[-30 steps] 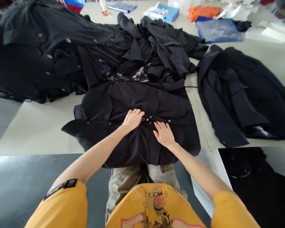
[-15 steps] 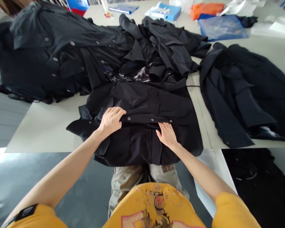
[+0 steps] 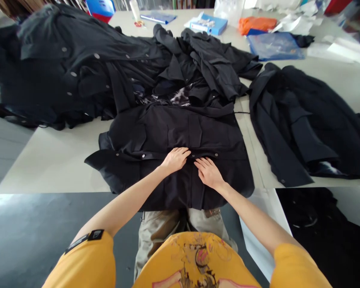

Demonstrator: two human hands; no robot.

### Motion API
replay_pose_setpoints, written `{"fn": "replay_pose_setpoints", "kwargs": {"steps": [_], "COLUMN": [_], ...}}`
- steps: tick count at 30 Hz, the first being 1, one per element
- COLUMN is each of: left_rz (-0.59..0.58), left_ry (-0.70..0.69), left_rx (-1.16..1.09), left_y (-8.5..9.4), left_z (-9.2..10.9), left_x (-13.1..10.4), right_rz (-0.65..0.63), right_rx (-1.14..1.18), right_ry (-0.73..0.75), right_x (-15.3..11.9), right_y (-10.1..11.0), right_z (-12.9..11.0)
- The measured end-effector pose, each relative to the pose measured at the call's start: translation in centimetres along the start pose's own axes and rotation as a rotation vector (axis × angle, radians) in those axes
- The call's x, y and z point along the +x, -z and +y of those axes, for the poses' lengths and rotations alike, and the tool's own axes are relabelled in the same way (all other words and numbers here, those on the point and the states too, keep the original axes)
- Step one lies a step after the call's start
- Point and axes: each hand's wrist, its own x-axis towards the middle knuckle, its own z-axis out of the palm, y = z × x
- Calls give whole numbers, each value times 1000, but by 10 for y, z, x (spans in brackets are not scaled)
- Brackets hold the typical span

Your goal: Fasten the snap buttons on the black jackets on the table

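Observation:
A black jacket (image 3: 180, 132) lies spread across the table's front edge, its buttoned placket running left to right and its lower part hanging over the edge. On the placket, just left of a button, rests my left hand (image 3: 176, 159), palm down, fingertips at the fabric edge. My right hand (image 3: 208, 172) lies beside it on the right, fingers stretched over the cloth just below the placket. Both hands touch the jacket, a small gap apart. Buttons show on either side of my hands.
Dark jackets (image 3: 63, 72) are heaped at the left and behind. Another dark jacket (image 3: 309, 124) lies at the right on the table (image 3: 60, 160). Farther back are a blue box (image 3: 210, 24), a blue plastic folder (image 3: 276, 46) and an orange bag (image 3: 256, 25). Dark cloth (image 3: 327, 232) sits below, right.
My left hand has slid right along the placket, close to my right hand, uncovering a button at the left. My right hand has barely moved, slightly lower. The view has shifted a little.

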Motion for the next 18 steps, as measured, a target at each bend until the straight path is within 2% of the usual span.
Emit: {"fn": "replay_pose_setpoints", "kwargs": {"steps": [4,12,18], "left_rz": [24,-40,-67], "left_ry": [27,24,-96], "left_rx": [-2,148,153], "left_y": [-6,-14,-14], "left_z": [-2,9,8], "left_x": [6,-8,-12], "right_rz": [-42,-56,-39], "right_rx": [-21,-22,-8], "right_ry": [-1,-5,-3], "right_x": [-2,-3,-8], "right_y": [1,0,-2], "right_z": [-1,-1,1]}}
